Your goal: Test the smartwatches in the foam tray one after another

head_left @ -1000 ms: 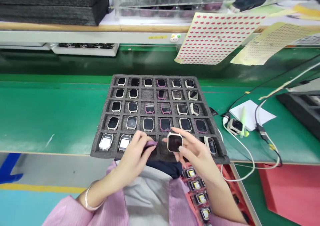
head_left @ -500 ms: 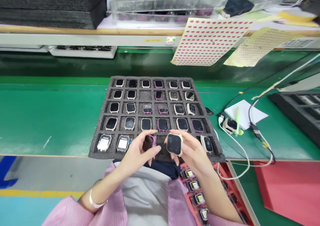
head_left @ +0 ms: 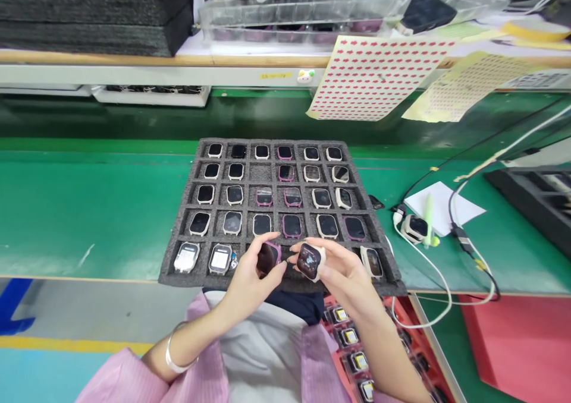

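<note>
My left hand [head_left: 250, 275] is closed around a purple smartwatch case [head_left: 269, 258], its dark screen partly covered by my fingers. Beside it, my right hand [head_left: 345, 269] grips a cream smartwatch case [head_left: 311, 261] by its edges, and the screen shows a small lit image. Both watches are held over the front row of a dark grey foam tray [head_left: 172, 266]. Strapless watch cases sit in most of its compartments, in cream, purple and black. Two at the front left, one of them a watch with a bright white screen [head_left: 220, 258], are lit.
On the right, a watch on a white cable [head_left: 416, 229] lies by a green pen [head_left: 428, 213] and white paper [head_left: 448, 204]. Another foam tray [head_left: 513, 192] stands farther right. Below the bench edge is a red tray of packed watches [head_left: 352, 361]. Sticker sheets [head_left: 379, 82] hang from the shelf.
The cream watch in my right hand has tilted, and its dark screen now shows a lit picture. My left hand keeps its hold on the purple watch. The view has shifted slightly.
</note>
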`<state>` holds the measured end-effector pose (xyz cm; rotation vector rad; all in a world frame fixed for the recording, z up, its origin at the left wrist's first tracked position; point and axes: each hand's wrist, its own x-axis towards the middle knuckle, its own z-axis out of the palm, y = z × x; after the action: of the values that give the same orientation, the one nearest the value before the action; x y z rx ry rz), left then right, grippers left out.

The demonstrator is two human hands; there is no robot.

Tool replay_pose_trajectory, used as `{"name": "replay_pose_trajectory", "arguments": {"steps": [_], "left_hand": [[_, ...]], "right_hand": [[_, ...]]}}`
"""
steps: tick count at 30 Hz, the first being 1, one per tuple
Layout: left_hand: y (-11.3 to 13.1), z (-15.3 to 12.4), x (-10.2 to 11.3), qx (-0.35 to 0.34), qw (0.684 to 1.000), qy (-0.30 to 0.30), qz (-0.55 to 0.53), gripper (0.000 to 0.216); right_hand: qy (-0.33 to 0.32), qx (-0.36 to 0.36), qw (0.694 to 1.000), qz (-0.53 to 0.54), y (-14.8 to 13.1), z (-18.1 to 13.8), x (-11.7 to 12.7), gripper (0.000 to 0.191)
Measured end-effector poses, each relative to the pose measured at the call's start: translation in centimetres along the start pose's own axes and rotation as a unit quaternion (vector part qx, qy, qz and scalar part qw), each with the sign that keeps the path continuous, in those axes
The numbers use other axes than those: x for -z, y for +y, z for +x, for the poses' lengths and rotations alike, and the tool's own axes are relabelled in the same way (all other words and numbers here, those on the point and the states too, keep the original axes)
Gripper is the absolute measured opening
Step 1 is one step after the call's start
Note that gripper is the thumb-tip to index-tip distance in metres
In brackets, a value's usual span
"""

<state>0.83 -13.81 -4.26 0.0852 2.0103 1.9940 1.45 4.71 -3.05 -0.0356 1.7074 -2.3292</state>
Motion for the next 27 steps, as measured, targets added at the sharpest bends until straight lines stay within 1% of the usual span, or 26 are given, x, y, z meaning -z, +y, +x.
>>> {"name": "replay_pose_trajectory", "arguments": {"steps": [7,11,18,22,27], "left_hand": [[-0.16,-0.03,0.34,-0.014,0.999,-0.007,0.037,0.040],[-0.03,-0.23,0.48,-0.018,0.998,-0.032,0.043,0.037],[-0.22,-0.61,0.74,-0.022,0.998,-0.046,0.032,0.040],[-0.34,-0.67,0.87,-0.033,0.998,-0.039,0.036,0.040],[-0.35,-0.68,0.83,-0.028,0.997,-0.058,0.030,0.040]], "right_hand": [[0.008,-0.008,0.999,0.032,0.24,-0.04,-0.09,0.035],[0.015,-0.029,0.999,0.008,0.41,-0.11,-0.17,0.037],[0.025,-0.023,0.999,0.008,0.27,-0.31,-0.27,0.038],[0.021,-0.028,0.999,0.009,0.34,-0.35,-0.24,0.037],[0.004,-0.017,1.000,0.020,0.39,-0.33,-0.28,0.032]]}}
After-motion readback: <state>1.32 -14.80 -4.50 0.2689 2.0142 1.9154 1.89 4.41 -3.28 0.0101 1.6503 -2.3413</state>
